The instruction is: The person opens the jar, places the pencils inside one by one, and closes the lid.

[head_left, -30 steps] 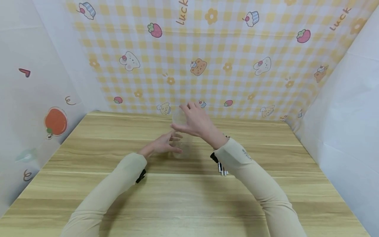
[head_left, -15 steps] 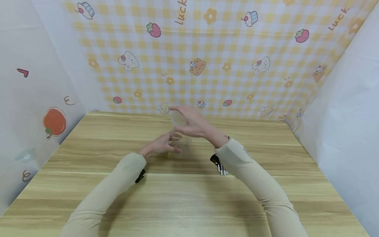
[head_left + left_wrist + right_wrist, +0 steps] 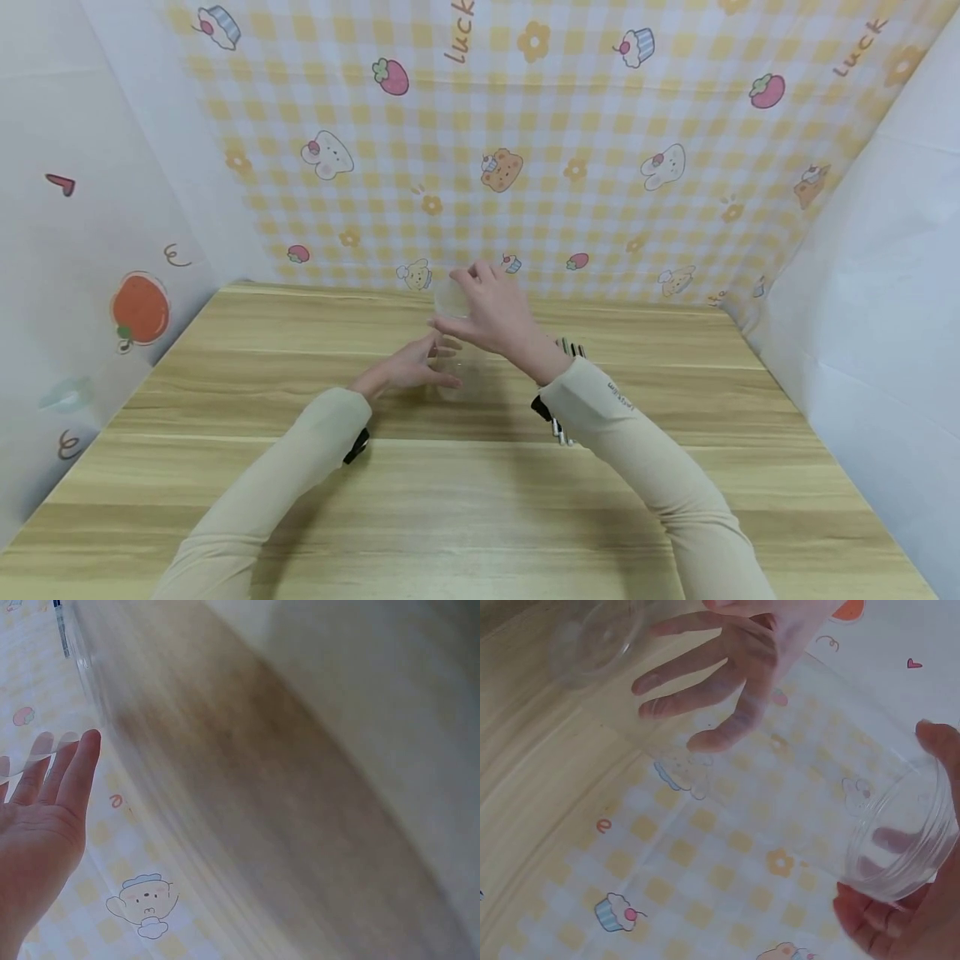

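Note:
A clear, see-through jar [image 3: 471, 382] stands upright near the table's middle. My left hand [image 3: 408, 365] holds its lower body from the left, thumb in front and fingers spread round the far side. On top, my right hand [image 3: 501, 315] grips the clear lid [image 3: 450, 298], thumb on the near side and fingertips across the far edge. The right wrist view shows the ridged lid rim [image 3: 907, 840] between the thumb and fingers, with the left hand [image 3: 735, 671] seen through the jar wall. In the left wrist view, the fingers [image 3: 79, 769] are fairly straight beside the wall.
Several slim pens [image 3: 562, 432] lie on the wooden table [image 3: 450, 517], partly hidden under the right forearm. A yellow checked cloth [image 3: 570, 208] hangs behind the table, with white sheets on both sides.
My right hand turned at the jar's top, its fingers swinging toward the left and then back toward the far side. The left hand and the jar stayed in place.

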A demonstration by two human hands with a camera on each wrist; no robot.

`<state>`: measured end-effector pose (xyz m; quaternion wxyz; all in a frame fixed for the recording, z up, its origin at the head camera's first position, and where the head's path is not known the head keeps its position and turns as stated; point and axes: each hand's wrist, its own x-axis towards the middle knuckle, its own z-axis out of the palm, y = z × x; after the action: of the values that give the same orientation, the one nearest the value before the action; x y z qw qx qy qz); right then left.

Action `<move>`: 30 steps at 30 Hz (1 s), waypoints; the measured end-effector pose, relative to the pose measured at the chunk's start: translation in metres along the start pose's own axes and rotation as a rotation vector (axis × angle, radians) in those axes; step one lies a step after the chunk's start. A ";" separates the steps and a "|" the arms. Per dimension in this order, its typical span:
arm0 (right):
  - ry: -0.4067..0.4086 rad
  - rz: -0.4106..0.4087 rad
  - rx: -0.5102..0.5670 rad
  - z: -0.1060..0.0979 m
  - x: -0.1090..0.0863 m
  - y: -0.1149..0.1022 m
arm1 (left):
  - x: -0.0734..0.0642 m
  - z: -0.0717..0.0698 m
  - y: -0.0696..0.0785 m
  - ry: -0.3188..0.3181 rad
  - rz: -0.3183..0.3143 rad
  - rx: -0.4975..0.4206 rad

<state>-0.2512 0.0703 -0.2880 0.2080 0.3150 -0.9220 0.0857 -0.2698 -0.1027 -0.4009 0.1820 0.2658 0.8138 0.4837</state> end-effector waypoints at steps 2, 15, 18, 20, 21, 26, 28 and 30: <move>0.009 -0.040 0.049 0.001 0.000 0.003 | 0.000 0.000 0.000 0.001 0.004 0.006; 0.011 -0.003 0.609 -0.001 0.002 0.021 | 0.005 0.001 0.001 0.003 0.082 -0.010; 0.031 0.130 0.835 -0.005 0.000 0.024 | 0.005 0.001 0.002 -0.002 0.089 -0.015; 0.041 0.193 0.984 -0.007 -0.001 0.028 | 0.001 0.001 0.009 -0.005 0.086 -0.013; 0.043 0.208 1.070 -0.008 -0.002 0.030 | 0.000 0.001 0.014 -0.007 0.083 -0.013; 0.074 0.221 1.480 -0.006 -0.006 0.041 | -0.009 0.000 0.030 -0.012 0.072 -0.004; 0.082 0.243 1.590 -0.006 -0.008 0.045 | -0.009 0.000 0.029 -0.014 0.071 -0.005; 0.090 0.262 1.654 -0.006 -0.011 0.048 | -0.008 0.000 0.027 -0.016 0.065 -0.007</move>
<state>-0.2715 0.1160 -0.2887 -0.0650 0.2526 -0.5820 0.7703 -0.2565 -0.0968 -0.3763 0.1734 0.2954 0.8015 0.4902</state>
